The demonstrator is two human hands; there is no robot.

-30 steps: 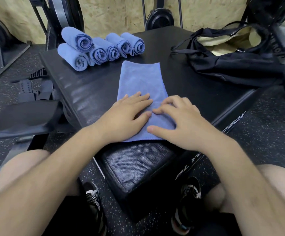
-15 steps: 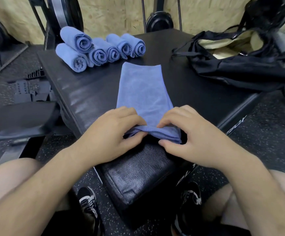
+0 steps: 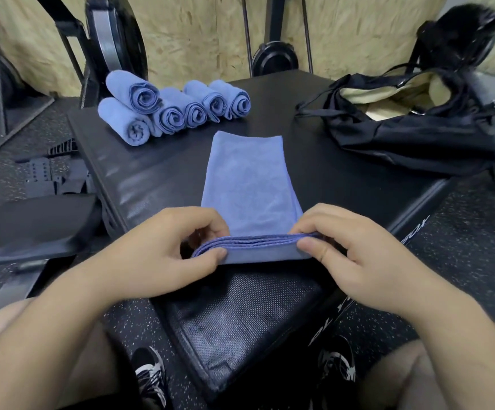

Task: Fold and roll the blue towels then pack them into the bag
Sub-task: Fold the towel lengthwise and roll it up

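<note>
A folded blue towel (image 3: pixel 247 179) lies as a long strip on the black padded box (image 3: pixel 163 170), running away from me. My left hand (image 3: pixel 169 250) pinches the left end of its near edge and my right hand (image 3: pixel 349 247) pinches the right end. That near edge is lifted and turned over into a first narrow fold. Several rolled blue towels (image 3: pixel 169 110) are stacked at the far left of the box. The black bag (image 3: pixel 417 134) lies open at the far right, its pale lining showing.
Gym gear stands along the chipboard wall behind: a weight plate rack (image 3: pixel 113 39) at the left and a black wheel (image 3: pixel 274 59) in the middle. A black bench pad (image 3: pixel 33 223) sits at my left. My shoes (image 3: pixel 151 377) rest on the speckled floor.
My hands went from lying flat on the towel's near end to pinching its edge and lifting it, starting a fold away from me. The view has tilted slightly.
</note>
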